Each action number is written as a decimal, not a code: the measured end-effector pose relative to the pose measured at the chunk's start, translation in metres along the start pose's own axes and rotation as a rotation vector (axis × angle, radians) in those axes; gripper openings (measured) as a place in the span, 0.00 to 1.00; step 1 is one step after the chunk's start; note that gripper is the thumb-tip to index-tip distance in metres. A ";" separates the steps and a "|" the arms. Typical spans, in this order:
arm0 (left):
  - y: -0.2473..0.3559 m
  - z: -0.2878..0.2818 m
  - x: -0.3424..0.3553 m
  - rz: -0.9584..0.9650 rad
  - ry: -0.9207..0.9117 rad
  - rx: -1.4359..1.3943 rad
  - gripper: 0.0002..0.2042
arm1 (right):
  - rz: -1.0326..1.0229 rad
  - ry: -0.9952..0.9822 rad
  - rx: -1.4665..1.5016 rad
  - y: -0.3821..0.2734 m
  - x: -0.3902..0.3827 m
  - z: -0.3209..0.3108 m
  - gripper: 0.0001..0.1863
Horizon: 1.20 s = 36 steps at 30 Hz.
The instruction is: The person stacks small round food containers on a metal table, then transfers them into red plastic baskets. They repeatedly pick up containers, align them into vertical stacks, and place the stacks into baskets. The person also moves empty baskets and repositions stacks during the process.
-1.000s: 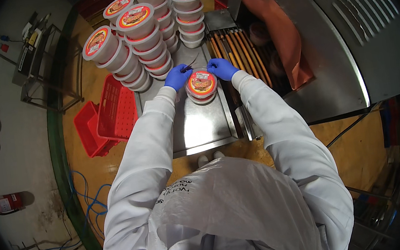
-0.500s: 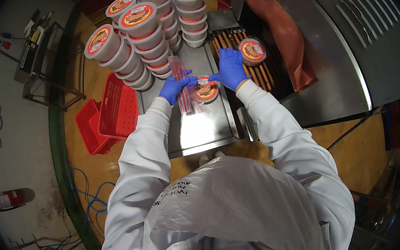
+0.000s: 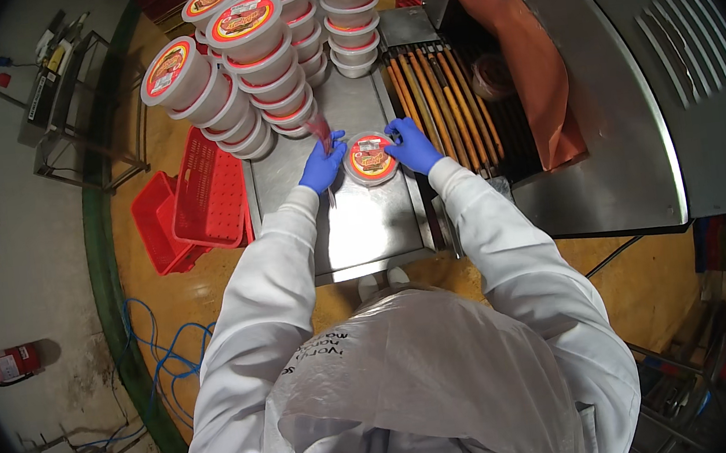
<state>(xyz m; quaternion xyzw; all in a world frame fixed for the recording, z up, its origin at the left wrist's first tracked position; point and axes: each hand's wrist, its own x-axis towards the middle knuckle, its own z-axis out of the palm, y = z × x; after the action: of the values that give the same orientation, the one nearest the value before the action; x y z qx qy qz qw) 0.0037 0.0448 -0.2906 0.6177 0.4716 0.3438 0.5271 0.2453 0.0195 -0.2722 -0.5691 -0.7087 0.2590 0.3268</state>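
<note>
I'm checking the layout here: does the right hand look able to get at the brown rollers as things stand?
Probably yes: the right hand is just left of the brown rollers and nothing visible blocks the way, though it is also beside the round tub.

Round plastic tub [image 3: 373, 167], lidded, with red-and-yellow picture label and small white sticker on top; set upright on the metal worktop [image 3: 362, 235], between left hand [image 3: 318, 167] and right hand [image 3: 414, 147]. Translucent, red-streaked film strip [image 3: 319, 130], narrow and partly hidden, gripped in left hand, just left of the tub, with upper end projecting toward the far side.
</note>
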 end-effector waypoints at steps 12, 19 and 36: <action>-0.024 0.011 0.000 -0.404 0.497 -0.962 0.15 | -0.500 -0.269 -0.558 -0.029 -0.027 0.022 0.15; -0.063 -0.031 0.021 -0.444 0.620 -1.266 0.04 | 0.007 0.203 -0.861 -0.020 0.016 -0.076 0.39; -0.043 -0.024 -0.071 -0.621 -0.044 -0.842 0.19 | -0.576 0.286 -0.522 -0.241 0.014 -0.101 0.26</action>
<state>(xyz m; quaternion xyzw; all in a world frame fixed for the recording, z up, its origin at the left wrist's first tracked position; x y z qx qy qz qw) -0.0508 -0.0145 -0.3227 0.1908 0.4421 0.3180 0.8167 0.1662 -0.0200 -0.0259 -0.4416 -0.8283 -0.1135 0.3258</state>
